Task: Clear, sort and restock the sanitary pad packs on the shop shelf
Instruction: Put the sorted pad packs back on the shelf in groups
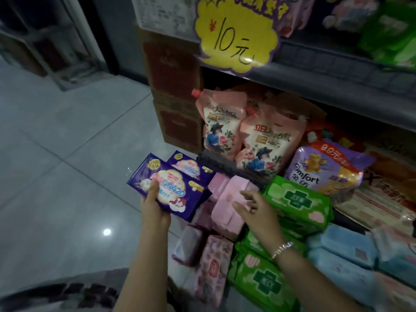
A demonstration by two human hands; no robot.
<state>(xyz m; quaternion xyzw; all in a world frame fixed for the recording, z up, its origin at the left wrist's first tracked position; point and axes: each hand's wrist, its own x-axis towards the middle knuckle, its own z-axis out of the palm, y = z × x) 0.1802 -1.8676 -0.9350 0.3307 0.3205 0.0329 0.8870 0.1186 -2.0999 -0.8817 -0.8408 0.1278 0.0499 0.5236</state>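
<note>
Head view, looking down at the low end of a shop shelf (pixel 337 70) and the tiled floor (pixel 67 143) beside it. The left hand (pixel 155 206) grips a purple pad pack (pixel 171 188), thumb across its printed front and fingers underneath, holding it tilted above the floor at the shelf's left edge. A second purple pack (pixel 189 166) lies just behind it. The right hand (pixel 256 210), with a beaded bracelet (pixel 282 249) on the wrist, hangs with fingers spread and relaxed over a pink pack (pixel 229 199), gripping nothing; whether the fingertips touch it cannot be told. The two hands are apart. To the right of the pink pack lie stacked green packs (pixel 299 199), with more green packs (pixel 263 280) nearer the camera and pale blue packs (pixel 344 251) further right. Behind them stand two pink spouted pouches (pixel 225 122) and a purple softener pouch (pixel 326 167). A yellow price sign (pixel 236 32) hangs from the upper shelf edge.
</note>
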